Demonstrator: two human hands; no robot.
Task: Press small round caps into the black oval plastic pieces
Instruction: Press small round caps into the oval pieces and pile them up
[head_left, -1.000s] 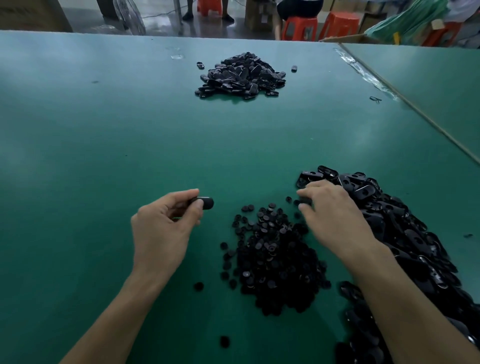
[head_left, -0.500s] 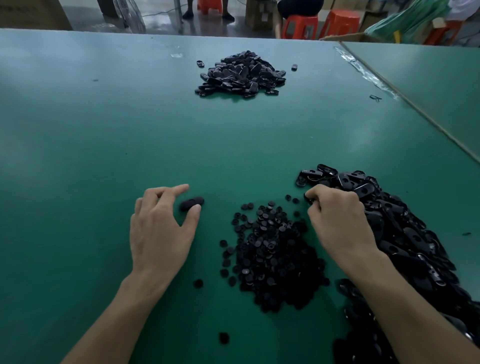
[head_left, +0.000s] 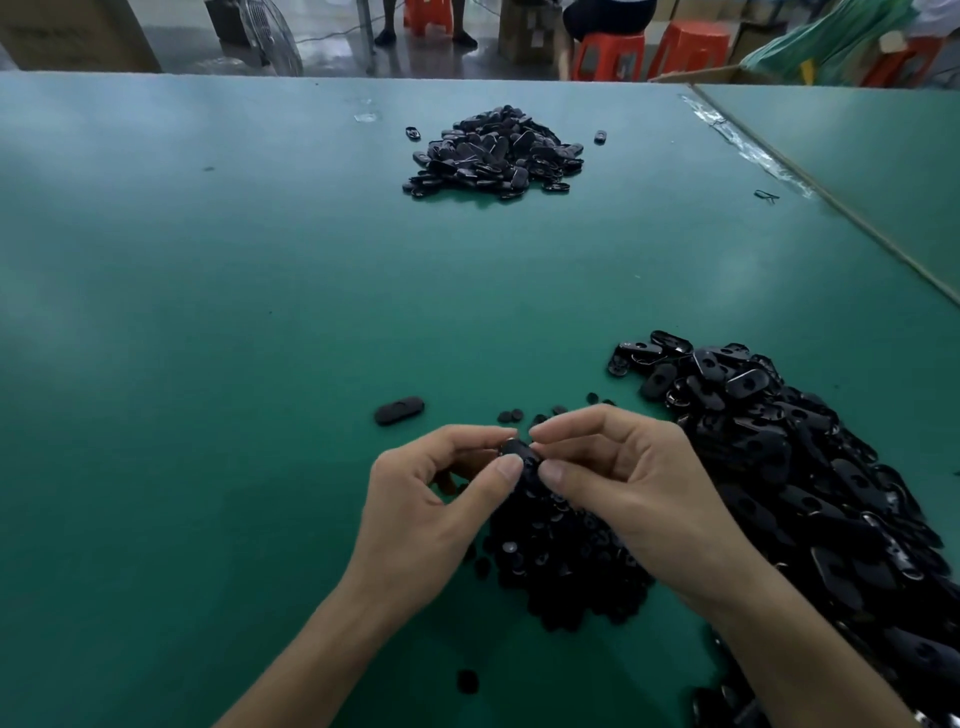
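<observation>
We're pinching a fresh oval piece (head_left: 522, 453) between left hand (head_left: 431, 514) and right hand (head_left: 639, 488), over the cap pile (head_left: 561, 561). The previous piece (head_left: 399, 410), just released, is lying on the desk (head_left: 208, 312) nearby. Next cap seating is probably starting.

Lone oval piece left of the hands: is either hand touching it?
No, the lone oval piece lies on the table, apart from the left hand and right hand.
</observation>
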